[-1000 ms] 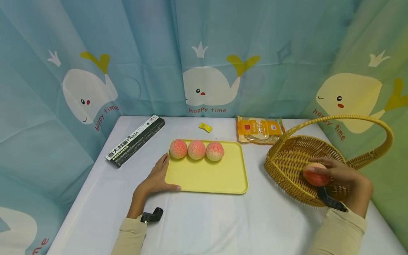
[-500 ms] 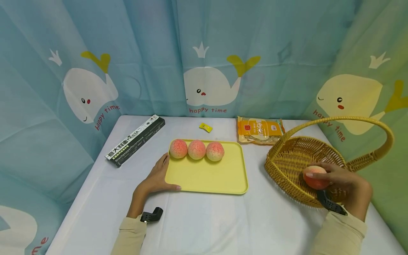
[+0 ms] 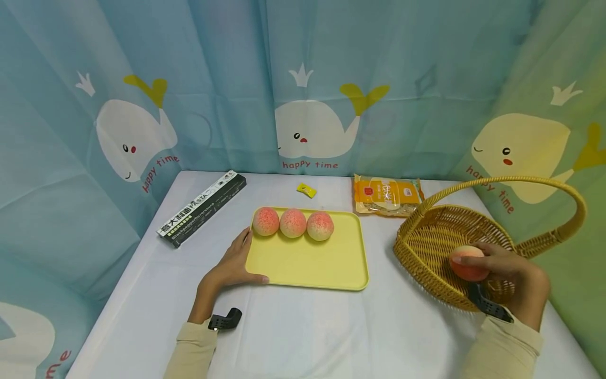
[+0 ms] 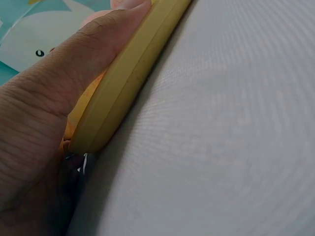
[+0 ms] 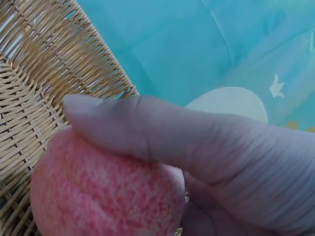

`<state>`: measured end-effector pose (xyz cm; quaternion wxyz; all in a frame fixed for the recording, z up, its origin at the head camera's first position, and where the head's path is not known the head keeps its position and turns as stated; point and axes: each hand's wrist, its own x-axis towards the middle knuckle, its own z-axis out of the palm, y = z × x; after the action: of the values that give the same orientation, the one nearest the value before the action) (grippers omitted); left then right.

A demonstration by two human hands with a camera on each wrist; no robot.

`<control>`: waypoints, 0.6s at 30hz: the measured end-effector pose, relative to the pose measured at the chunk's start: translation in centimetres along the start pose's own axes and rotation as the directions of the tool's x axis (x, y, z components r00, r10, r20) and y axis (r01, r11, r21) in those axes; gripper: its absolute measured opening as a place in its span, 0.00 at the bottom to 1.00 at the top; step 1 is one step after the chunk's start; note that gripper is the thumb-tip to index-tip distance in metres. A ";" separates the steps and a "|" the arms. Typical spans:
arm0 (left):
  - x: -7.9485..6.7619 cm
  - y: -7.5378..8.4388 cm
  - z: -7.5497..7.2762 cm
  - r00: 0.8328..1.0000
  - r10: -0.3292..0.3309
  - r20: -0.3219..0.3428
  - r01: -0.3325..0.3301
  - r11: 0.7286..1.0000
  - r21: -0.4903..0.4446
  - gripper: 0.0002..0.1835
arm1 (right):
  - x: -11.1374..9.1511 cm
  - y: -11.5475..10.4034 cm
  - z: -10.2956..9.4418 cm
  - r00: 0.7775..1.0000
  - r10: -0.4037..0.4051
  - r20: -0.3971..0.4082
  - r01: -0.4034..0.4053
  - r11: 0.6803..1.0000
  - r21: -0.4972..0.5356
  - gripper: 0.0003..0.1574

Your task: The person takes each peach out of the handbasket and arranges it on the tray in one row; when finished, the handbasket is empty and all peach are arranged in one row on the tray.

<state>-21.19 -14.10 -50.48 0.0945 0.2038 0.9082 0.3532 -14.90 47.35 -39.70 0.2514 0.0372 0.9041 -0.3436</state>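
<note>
My right hand (image 3: 508,266) grips a pink and cream peach (image 3: 467,263) inside the wicker basket (image 3: 426,242). In the right wrist view the thumb lies across the top of the speckled peach (image 5: 108,191), with the woven basket wall (image 5: 74,54) behind it. At the near left corner of the yellow tray (image 3: 307,268) rests my left hand (image 3: 233,266), its fingers straight along the left side and its thumb along the front rim. The left wrist view has that thumb on the tray's edge (image 4: 123,78). Three more peaches (image 3: 293,223) sit in a row at the tray's back left.
A dark pasta box (image 3: 202,209) lies slanted at the table's left. Behind the tray are a small yellow packet (image 3: 306,190) and an orange bag of grain (image 3: 388,196). The basket's tall handle (image 3: 502,180) arches over its right half. Printed curtains (image 3: 227,105) enclose the table.
My right hand has shifted very slightly with the peach, the thumb now further across its front. The left hand, tray and other peaches stay put. The head view has tilted a little.
</note>
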 end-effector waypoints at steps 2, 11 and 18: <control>0.0 0.0 0.0 1.000 0.003 -0.002 -0.003 1.000 0.001 0.76 | 0.0 0.0 0.1 1.000 -0.024 -0.014 0.024 1.000 0.012 0.41; 0.0 0.0 0.0 1.000 0.015 -0.007 -0.015 1.000 -0.017 0.76 | 0.2 -0.2 0.5 0.960 -0.192 -0.202 0.205 0.978 0.044 0.30; -0.1 0.1 -0.1 1.000 0.012 -0.008 -0.012 1.000 -0.002 0.76 | -0.4 -1.5 0.8 0.921 -0.268 -0.283 0.294 0.955 0.051 0.23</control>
<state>-21.15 -14.12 -50.37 0.0891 0.2079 0.9068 0.3556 -14.61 45.77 -39.10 0.0706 -0.0344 0.9092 -0.4090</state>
